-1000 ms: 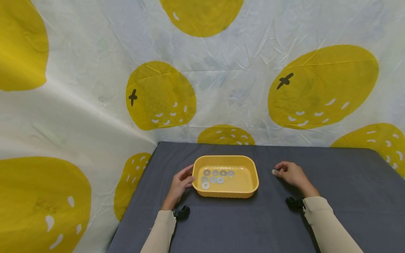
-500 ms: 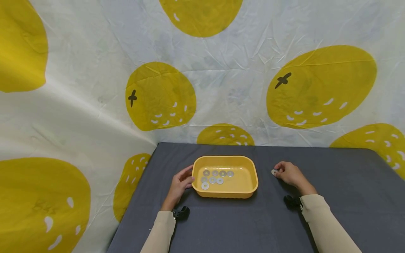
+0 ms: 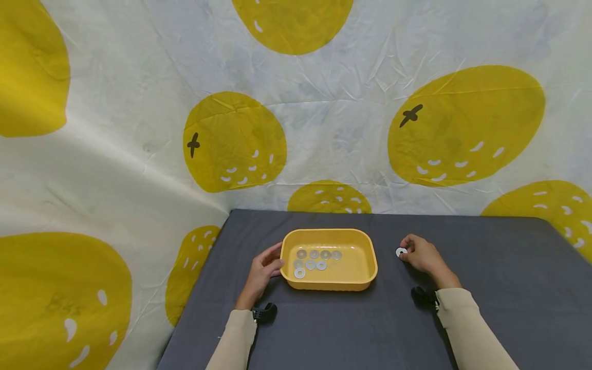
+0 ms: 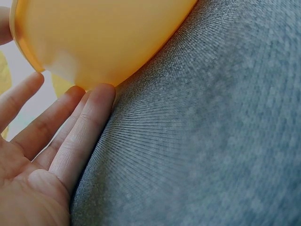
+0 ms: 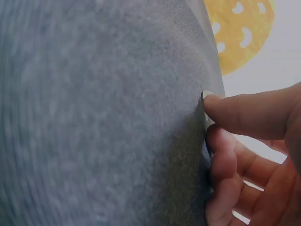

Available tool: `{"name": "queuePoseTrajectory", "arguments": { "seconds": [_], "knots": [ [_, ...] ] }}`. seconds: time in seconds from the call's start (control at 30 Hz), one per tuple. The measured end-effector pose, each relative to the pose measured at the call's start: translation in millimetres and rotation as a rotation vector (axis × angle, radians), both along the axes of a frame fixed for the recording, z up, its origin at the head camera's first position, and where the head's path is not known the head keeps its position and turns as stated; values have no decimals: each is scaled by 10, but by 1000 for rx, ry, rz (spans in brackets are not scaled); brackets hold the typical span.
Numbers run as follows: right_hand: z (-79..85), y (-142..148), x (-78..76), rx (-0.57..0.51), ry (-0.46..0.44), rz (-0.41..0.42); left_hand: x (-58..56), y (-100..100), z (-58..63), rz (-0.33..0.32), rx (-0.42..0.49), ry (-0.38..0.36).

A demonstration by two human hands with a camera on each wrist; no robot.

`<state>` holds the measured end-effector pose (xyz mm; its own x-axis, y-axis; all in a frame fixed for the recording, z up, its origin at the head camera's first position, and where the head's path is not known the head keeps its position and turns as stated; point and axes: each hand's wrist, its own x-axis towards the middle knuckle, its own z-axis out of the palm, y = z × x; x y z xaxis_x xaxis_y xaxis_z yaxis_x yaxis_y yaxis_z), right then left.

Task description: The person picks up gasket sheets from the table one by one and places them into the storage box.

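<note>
A yellow plastic tub [image 3: 356, 266] sits on the dark cloth, with several flat metal washers [image 3: 296, 274] lying in its left half. At the tub's left end my left hand [image 3: 260, 273] holds it, thumb at the rim. The left wrist view shows the fingers [image 4: 80, 136] fairly straight against the tub's outer wall [image 4: 103, 37]. Right of the tub, apart from it, my right hand [image 3: 423, 257] pinches one washer [image 3: 398, 252] between thumb and finger. Only a sliver of that washer's edge [image 5: 205, 94] shows in the right wrist view, close over the cloth.
Dark grey cloth [image 3: 342, 329] covers the table. A white curtain with yellow fruit prints [image 3: 333, 139] hangs along the back and left side. Each wrist wears a black camera strap, the right one [image 3: 423, 296] low over the cloth.
The washer in my right hand has tilted, so its face and hole now show more plainly. That hand has shifted slightly left. My left hand stays on the tub.
</note>
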<state>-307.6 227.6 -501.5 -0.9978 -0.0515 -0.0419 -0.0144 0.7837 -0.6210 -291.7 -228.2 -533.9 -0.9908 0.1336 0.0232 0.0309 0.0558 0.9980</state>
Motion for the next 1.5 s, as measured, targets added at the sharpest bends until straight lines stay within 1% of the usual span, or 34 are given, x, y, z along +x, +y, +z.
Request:
{"name": "queuePoseTrajectory", "arguments": {
  "seconds": [0.23, 0.37, 0.53, 0.67, 0.8, 1.0, 1.2, 1.5],
  "knots": [
    [-7, -4, -10, -30, -30, -3, 1, 0, -1, 1, -10, 11],
    [-24, -33, -25, -104, -55, -10, 7, -3, -3, -6, -5, 19],
    [-8, -109, -39, -209, -61, -29, 13, -6, -9, -10, 0, 4],
    [50, -173, -54, -278, -81, -29, 10, -5, -19, -10, -6, 3],
    [112, -230, -75, -323, -82, -11, 14, 0, -14, -3, -5, -1],
    [197, -312, -97, -356, -55, 7, 23, 5, 5, 2, 7, -12],
    [296, -361, -99, -385, -20, 18, 6, 5, 11, -2, 19, -21],
    [456, -518, -113, -408, -10, 31, -4, 4, 6, -4, 13, -9]
  ]
}}
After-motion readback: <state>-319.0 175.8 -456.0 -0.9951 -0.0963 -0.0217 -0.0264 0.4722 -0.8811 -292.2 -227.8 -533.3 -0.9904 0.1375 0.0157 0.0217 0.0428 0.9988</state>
